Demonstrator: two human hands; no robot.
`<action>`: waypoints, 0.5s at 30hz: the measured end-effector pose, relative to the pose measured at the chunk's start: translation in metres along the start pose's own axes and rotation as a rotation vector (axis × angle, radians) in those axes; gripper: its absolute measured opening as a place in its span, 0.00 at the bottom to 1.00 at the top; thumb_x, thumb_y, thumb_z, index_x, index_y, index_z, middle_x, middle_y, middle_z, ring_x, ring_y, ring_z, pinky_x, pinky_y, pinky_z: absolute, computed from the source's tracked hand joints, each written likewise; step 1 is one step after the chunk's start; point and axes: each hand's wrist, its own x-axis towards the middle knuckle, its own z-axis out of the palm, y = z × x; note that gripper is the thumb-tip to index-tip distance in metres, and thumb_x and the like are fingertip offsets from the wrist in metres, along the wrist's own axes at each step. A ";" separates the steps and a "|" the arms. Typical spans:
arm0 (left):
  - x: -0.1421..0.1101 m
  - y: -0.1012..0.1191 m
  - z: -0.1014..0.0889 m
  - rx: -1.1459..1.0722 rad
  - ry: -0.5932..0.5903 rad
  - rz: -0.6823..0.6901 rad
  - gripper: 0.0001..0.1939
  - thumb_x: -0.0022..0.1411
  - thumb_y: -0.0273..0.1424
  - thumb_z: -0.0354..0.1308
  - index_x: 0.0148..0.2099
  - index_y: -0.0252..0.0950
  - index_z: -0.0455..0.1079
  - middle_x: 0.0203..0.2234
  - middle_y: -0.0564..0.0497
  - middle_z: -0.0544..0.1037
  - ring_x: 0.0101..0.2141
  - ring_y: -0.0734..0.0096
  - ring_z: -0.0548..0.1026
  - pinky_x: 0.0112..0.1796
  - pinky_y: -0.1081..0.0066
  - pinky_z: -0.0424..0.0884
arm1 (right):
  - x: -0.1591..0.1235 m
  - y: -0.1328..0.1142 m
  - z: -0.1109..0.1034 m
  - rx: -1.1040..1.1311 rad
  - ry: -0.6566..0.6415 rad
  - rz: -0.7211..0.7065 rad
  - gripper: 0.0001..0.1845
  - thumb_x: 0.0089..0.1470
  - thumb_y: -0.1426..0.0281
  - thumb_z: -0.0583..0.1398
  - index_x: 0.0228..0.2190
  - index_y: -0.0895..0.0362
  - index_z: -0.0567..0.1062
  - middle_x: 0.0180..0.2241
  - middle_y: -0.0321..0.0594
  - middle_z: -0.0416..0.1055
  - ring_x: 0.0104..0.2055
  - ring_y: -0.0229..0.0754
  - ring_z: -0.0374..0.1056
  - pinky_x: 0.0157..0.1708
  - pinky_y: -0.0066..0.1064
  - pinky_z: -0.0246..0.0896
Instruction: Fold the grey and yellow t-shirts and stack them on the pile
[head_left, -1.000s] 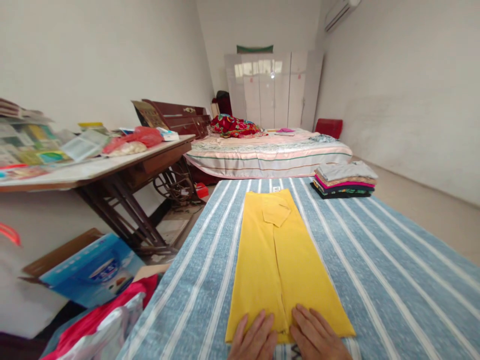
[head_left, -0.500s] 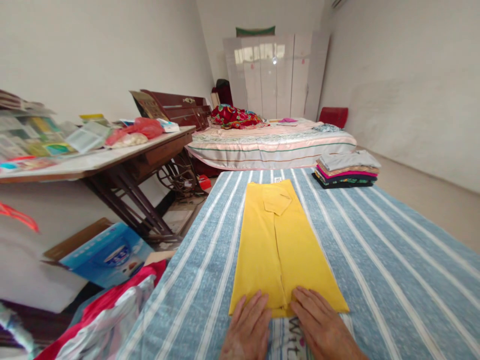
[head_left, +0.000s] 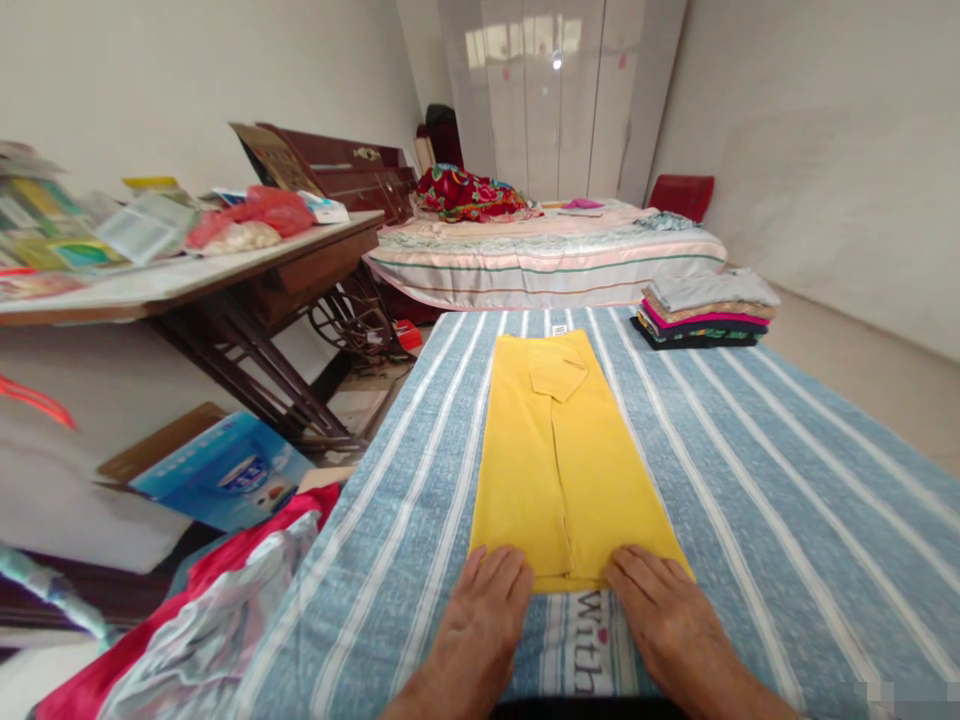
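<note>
Resting left hand [head_left: 484, 620] palm down, fingers straight and side by side, on near left corner of folded yellow garment [head_left: 525, 470]. Resting right hand [head_left: 664, 615] likewise on near right corner, fingers slightly bent. Lying flat straight ahead of both hands: rest of garment, with long seam up the middle and angled flap [head_left: 556, 372] near far end. Under garment: blue cloth [head_left: 390, 520] with white stripes. Between the wrists, printed sideways: word "with" [head_left: 591, 645]. Well ahead of right hand and off to its right: stack of folded clothes [head_left: 705, 310], gray on top, black at bottom. Left of left hand: heap of red and gray clothes [head_left: 217, 620]; just past it, blue box [head_left: 232, 480]. Far beyond both hands: bed [head_left: 555, 265] with red flowered quilt [head_left: 472, 195].
</note>
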 end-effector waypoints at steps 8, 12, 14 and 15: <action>0.018 0.006 -0.020 0.069 -0.042 0.053 0.23 0.48 0.18 0.49 0.49 0.31 0.64 0.42 0.45 0.71 0.44 0.59 0.68 0.51 0.54 0.60 | 0.006 0.005 0.002 -0.052 -0.091 -0.112 0.19 0.49 0.80 0.51 0.42 0.60 0.72 0.43 0.46 0.70 0.47 0.47 0.63 0.45 0.37 0.58; 0.020 0.004 -0.013 0.049 0.015 0.062 0.18 0.51 0.19 0.50 0.45 0.33 0.65 0.38 0.46 0.70 0.41 0.60 0.67 0.47 0.56 0.63 | 0.008 0.005 0.000 -0.042 -0.127 -0.095 0.18 0.50 0.80 0.51 0.42 0.60 0.72 0.43 0.45 0.70 0.47 0.47 0.62 0.46 0.36 0.59; 0.022 0.003 -0.013 0.030 0.013 0.053 0.14 0.53 0.19 0.49 0.42 0.34 0.65 0.36 0.47 0.69 0.39 0.62 0.66 0.44 0.58 0.64 | 0.009 0.005 0.000 -0.045 -0.130 -0.087 0.18 0.50 0.80 0.51 0.42 0.60 0.72 0.43 0.46 0.70 0.47 0.47 0.63 0.46 0.36 0.59; 0.023 0.003 -0.014 0.023 0.011 0.049 0.12 0.54 0.19 0.49 0.41 0.34 0.65 0.35 0.47 0.69 0.38 0.62 0.66 0.43 0.59 0.65 | 0.009 0.004 0.000 -0.047 -0.129 -0.086 0.18 0.50 0.80 0.51 0.42 0.61 0.72 0.42 0.46 0.70 0.47 0.47 0.63 0.45 0.36 0.60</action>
